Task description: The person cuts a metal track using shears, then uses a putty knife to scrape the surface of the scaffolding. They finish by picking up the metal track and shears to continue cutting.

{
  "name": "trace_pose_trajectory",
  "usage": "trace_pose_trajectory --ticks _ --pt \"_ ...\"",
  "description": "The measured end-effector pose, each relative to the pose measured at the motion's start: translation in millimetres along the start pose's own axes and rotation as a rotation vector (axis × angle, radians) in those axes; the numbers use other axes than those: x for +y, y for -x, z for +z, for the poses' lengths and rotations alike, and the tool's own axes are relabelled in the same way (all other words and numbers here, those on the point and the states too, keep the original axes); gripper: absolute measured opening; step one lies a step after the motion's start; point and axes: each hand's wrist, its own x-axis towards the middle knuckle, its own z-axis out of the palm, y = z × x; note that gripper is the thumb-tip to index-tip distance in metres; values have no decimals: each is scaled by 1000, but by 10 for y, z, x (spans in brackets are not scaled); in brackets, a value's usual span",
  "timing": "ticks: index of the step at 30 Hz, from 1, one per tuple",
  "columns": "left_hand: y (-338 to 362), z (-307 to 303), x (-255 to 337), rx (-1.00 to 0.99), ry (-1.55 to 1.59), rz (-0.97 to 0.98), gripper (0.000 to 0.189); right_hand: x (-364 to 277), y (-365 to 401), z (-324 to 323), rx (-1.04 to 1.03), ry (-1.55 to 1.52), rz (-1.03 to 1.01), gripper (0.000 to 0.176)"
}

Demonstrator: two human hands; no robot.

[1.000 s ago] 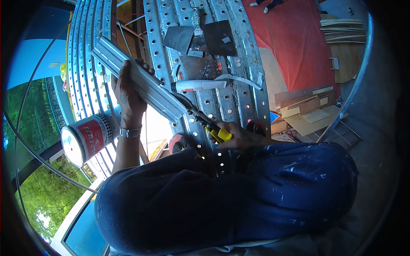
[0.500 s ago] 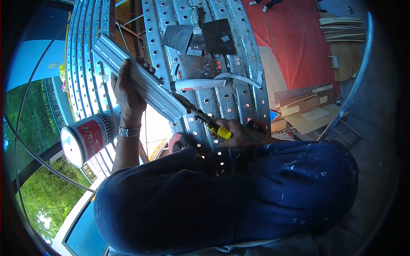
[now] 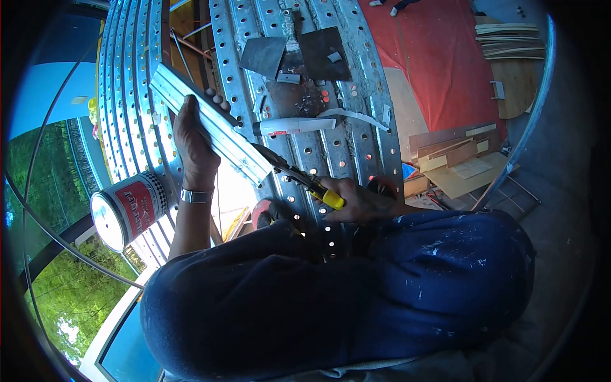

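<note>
head view: the person sits on a platform of perforated steel planks, and their knees in blue, paint-flecked trousers fill the lower half of the picture. the left hand is at about 9 o'clock from the centre. its grip is wrapped around a long ribbed metal channel, and its fingertips show over the upper edge. a metal wristband sits on that wrist. the channel slants from 11 o'clock down toward the centre, held clear of the planks.

the channel's lower end meets the dark blades of the tin snips. the right hand is at about 4 o'clock from the centre, just above the right knee, and its grip is closed round the yellow handles. it cannot be told whether the blades are cutting into the channel or only touching its end.

a red-and-white paint can lies on its side at 8 o'clock from the left hand, near the plank edge. a white sealant tube lies across the planks at 12 o'clock from the snips. two dark metal sheets lie further up at 12 o'clock. a red tape roll sits near the left knee. below the platform, a red tarp is at 2 o'clock and wooden boards are at 3 o'clock.
</note>
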Motion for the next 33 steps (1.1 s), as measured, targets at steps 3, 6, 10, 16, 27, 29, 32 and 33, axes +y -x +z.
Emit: trace_pose_trajectory --ticks 3,6,10,16,27,29,32,33 --pt "-19 -18 21 -6 -38 14 39 -3 9 0 12 -32 -8 45" --pt "-5 4 31 9 -68 27 39 -41 24 -6 11 -53 -20 46" --pt "4 25 48 7 -70 10 39 -74 32 -12 10 -62 10 46" --pt "9 62 53 5 -63 7 39 -37 43 -31 -13 -2 -3 46" --pt "10 15 -117 36 -142 41 27 164 -28 71 73 2 17 32" --pt "32 61 -127 65 -194 39 28 162 -24 126 122 2 -8 29" --pt "58 132 -132 94 -282 40 37 148 -26 191 168 -37 -64 26" --pt "59 140 -137 101 -311 52 36 152 -35 208 163 -48 -64 25"
